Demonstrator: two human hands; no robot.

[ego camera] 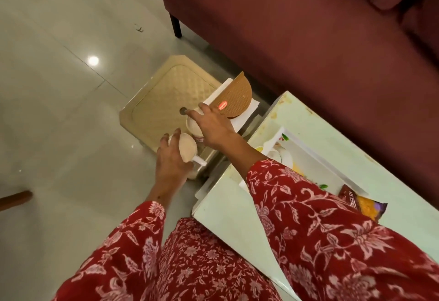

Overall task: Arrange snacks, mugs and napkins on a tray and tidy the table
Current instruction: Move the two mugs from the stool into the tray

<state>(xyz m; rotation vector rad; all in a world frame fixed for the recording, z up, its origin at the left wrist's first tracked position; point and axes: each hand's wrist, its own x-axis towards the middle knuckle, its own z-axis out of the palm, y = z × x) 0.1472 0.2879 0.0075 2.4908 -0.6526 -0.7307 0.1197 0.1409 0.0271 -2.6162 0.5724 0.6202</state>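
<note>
A cream plastic stool (164,101) with a quilted top and a centre hole stands on the floor left of the table. On its near edge my left hand (172,162) grips a white mug (187,149) whose handle points right. My right hand (211,124) holds a second white mug (193,126) just beyond it. At the stool's right side a brown half-round snack box (237,93) lies on a stack of white napkins (247,110). A white tray (316,158) rests on the pale green table (228,210), with a snack packet (363,205) at its near end.
A maroon sofa (297,27) runs along the far side, its dark leg (175,24) on the glossy tiled floor (59,86). A wooden piece (14,199) pokes in at the left edge. The tray holds a few small items, partly hidden by my right sleeve.
</note>
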